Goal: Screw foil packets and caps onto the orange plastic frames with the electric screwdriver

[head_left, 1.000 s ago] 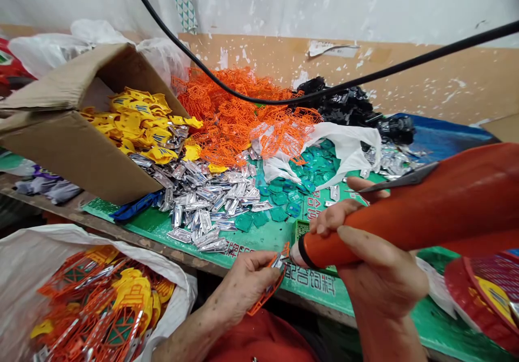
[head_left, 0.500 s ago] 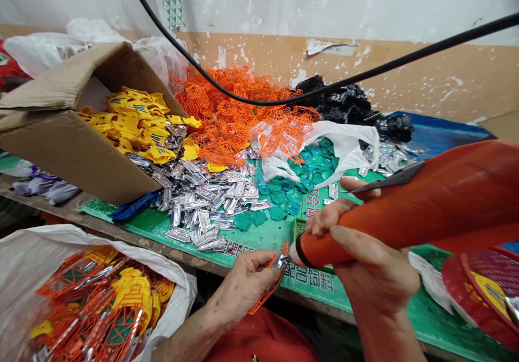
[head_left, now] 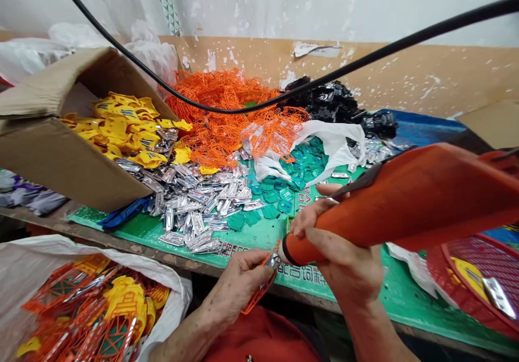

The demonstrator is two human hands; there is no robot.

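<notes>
My left hand (head_left: 237,292) is shut on an orange plastic lattice piece (head_left: 259,292) with a small silver metal part (head_left: 272,262) at its top. My right hand (head_left: 344,259) grips a thick, tapered orange power tool (head_left: 397,210). Its black-collared tip (head_left: 286,251) sits against the silver part, and the exact contact is hidden. A narrow metal strip (head_left: 357,181) lies along the top of the tool, held by my right fingers. Loose silver metal parts (head_left: 203,205) and teal plastic pieces (head_left: 267,197) lie on the green board beyond my hands.
A cardboard box (head_left: 60,156) of yellow pieces lies tilted at left, beside heaps of orange lattice and black parts. A white sack (head_left: 81,259) of orange-yellow pieces sits lower left, a red basket (head_left: 458,281) lower right. A black cable (head_left: 284,100) crosses overhead.
The whole view has shifted left and tilted slightly. My hands and the orange tool have moved with it, and the tool tip stays at the silver part.
</notes>
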